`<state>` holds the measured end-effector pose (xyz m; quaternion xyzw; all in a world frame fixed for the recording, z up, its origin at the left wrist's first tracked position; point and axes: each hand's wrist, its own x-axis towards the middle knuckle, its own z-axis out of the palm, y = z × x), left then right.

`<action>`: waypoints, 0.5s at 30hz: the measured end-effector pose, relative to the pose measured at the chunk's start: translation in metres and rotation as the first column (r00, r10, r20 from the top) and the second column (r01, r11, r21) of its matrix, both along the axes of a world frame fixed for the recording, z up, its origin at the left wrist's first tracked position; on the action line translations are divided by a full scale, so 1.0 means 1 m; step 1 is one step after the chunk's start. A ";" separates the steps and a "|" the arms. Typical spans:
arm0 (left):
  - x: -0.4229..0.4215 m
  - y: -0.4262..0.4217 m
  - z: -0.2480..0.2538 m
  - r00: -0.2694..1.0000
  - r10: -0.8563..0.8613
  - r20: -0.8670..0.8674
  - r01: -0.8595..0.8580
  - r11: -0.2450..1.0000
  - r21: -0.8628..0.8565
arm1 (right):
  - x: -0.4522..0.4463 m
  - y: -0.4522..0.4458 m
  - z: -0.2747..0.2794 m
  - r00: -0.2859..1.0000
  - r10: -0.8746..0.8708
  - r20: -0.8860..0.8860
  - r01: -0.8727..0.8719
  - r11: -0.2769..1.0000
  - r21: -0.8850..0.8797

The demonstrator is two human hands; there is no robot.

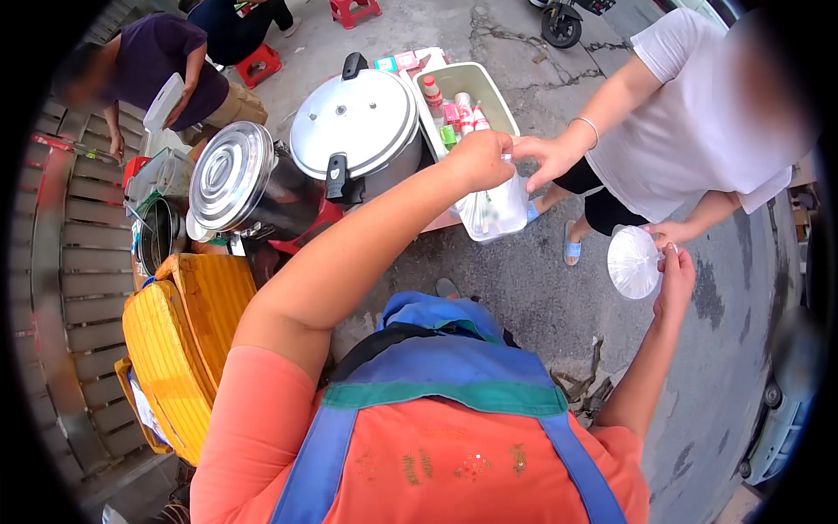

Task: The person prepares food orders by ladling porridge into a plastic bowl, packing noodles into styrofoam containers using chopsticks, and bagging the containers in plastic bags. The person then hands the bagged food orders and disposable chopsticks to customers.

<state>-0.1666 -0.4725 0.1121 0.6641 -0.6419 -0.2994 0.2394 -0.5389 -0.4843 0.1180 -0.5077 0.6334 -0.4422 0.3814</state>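
My left hand [480,162] is closed at the end of my outstretched arm, over a cream plastic tub [499,87]. Its fingers meet the hand [550,160] of a person in a white shirt. A clear plastic bag [491,210] shows just below these two hands; whether either hand grips it is unclear. Out to the right, my right hand [675,275] pinches the gathered top of a round bowl in clear plastic [634,262]. That person's other hand [670,232] is at the same gathered plastic. Small bottles and cartons [463,112] stand in the tub.
A large lidded pressure cooker [353,118] and a steel pot [232,177] stand at the left. Nearer are yellow padded covers [170,349]. Another person [170,65] holds a white container [162,103] at upper left. Red stools [258,65] and a scooter wheel [561,26] are behind.
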 end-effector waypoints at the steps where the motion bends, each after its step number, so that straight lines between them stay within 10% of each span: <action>1: -0.003 -0.007 -0.010 0.999 -0.013 -0.047 0.010 0.999 -0.052 | -0.015 -0.004 -0.011 1.000 0.001 0.003 -0.001 1.000 0.002; 15: -0.048 -0.048 -0.004 0.990 -0.100 -0.094 0.102 0.995 0.016 | -0.041 -0.031 -0.029 0.996 -0.086 0.025 0.081 0.983 0.167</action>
